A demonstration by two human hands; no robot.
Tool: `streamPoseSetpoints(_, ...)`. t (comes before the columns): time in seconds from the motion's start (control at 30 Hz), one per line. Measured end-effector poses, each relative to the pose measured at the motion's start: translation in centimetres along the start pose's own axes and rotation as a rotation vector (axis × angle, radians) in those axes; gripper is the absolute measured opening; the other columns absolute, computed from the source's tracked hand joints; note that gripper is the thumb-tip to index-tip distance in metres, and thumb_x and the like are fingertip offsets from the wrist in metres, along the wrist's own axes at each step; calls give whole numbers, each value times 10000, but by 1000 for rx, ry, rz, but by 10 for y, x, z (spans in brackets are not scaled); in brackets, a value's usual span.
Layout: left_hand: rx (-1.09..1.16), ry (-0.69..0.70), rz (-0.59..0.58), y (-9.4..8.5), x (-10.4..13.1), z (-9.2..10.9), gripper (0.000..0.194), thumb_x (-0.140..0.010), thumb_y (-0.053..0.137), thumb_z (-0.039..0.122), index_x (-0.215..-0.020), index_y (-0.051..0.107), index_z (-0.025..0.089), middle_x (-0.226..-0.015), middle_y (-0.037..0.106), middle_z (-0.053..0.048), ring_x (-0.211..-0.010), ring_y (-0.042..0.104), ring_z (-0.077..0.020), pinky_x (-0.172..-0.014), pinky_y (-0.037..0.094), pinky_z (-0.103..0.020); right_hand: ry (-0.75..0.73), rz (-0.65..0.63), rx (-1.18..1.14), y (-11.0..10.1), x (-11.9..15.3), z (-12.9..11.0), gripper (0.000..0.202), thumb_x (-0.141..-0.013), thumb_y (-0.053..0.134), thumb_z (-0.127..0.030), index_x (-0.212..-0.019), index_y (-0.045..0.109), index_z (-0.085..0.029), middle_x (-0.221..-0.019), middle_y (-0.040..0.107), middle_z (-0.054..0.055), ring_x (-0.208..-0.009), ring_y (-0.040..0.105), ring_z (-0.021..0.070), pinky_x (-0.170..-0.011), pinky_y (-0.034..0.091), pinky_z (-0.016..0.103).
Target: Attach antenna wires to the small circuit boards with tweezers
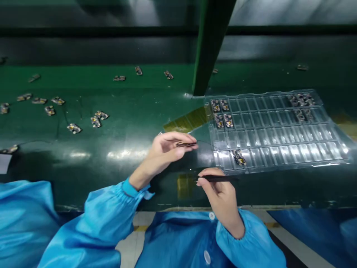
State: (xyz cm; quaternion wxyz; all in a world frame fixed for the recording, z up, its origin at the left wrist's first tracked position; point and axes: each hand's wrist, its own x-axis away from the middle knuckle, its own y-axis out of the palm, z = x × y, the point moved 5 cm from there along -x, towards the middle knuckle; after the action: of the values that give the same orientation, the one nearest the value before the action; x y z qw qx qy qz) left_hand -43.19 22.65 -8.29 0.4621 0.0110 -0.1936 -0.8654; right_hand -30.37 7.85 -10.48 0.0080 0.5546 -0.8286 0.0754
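My left hand (170, 149) holds a small circuit board (186, 144) between thumb and fingers above the green table; a thin wire runs from it toward the right. Closer to the table's front edge, my right hand (219, 190) pinches a dark, slim tool (220, 178), which looks like tweezers. A clear compartmented tray (264, 130) lies to the right, with several boards at its back left and back right. One board (239, 158) sits at a slant in its front row. Beneath and between my hands, a yellow film piece (184, 186) lies on the table.
Several loose boards (74, 128) are scattered at the left and back of the green table (134, 111). A yellow strip (186, 120) touches the tray's left side. A green post (208, 48) rises behind. Blue-clothed people (25, 223) flank both sides.
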Motion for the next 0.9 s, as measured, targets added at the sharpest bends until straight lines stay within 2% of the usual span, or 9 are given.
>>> streamPoseSetpoints(0.07, 48, -80, -83, 14, -3, -19, 116, -746, 819, 261, -841, 760, 229, -972, 752, -41, -866, 736, -185, -827, 599, -309, 7, -9, 71, 0, 3, 4, 66, -911, 654, -217, -977, 663, -220, -915, 682, 23, -819, 695, 156, -730, 596, 269)
streamPoseSetpoints(0.13, 56, -167, -174, 25, 0, -31, 92, -777, 776, 183, -859, 754, 219, -977, 752, -44, -876, 737, -178, -800, 593, -288, 0, -20, 122, -2, 7, 6, 79, -915, 650, -209, -990, 665, -229, -942, 691, 27, -866, 697, 167, -773, 589, 288)
streamPoseSetpoints(0.23, 52, -214, -269, 33, 8, -36, 69, -810, 735, 185, -875, 753, 200, -1019, 746, -66, -908, 732, -195, -797, 589, -299, 2, -37, 137, -6, 11, 7, 91, -927, 634, -193, -999, 657, -242, -957, 687, 22, -904, 699, 170, -798, 582, 298)
streamPoseSetpoints(0.37, 23, -244, -257, 32, 13, -41, 105, -825, 729, 216, -922, 747, 182, -1010, 745, -78, -909, 724, -202, -800, 585, -310, 22, -44, 115, -7, 12, 8, 122, -938, 618, -181, -1032, 635, -256, -973, 667, 17, -951, 688, 173, -826, 576, 306)
streamPoseSetpoints(0.53, 86, -338, -261, 32, 16, -50, 186, -837, 739, 208, -1011, 729, 143, -984, 751, -80, -905, 716, -167, -792, 563, -252, 23, -71, 114, -6, 11, 9, 125, -949, 601, -177, -1028, 627, -271, -979, 647, 11, -963, 668, 163, -863, 560, 308)
streamPoseSetpoints(0.7, 126, -363, -321, 34, 14, -51, 171, -852, 724, 172, -1021, 725, 144, -974, 752, -72, -921, 706, -151, -814, 546, -238, 11, -77, 118, -6, 9, 7, 136, -949, 600, -172, -1034, 627, -275, -978, 645, 7, -955, 660, 151, -860, 548, 286)
streamPoseSetpoints(0.9, 87, -346, -333, 33, 14, -51, 162, -863, 714, 178, -1022, 728, 150, -973, 748, -67, -912, 700, -145, -803, 541, -233, 15, -86, 158, -6, 10, 9, 117, -942, 613, -179, -1007, 623, -276, -955, 640, -8, -946, 649, 141, -854, 528, 275)
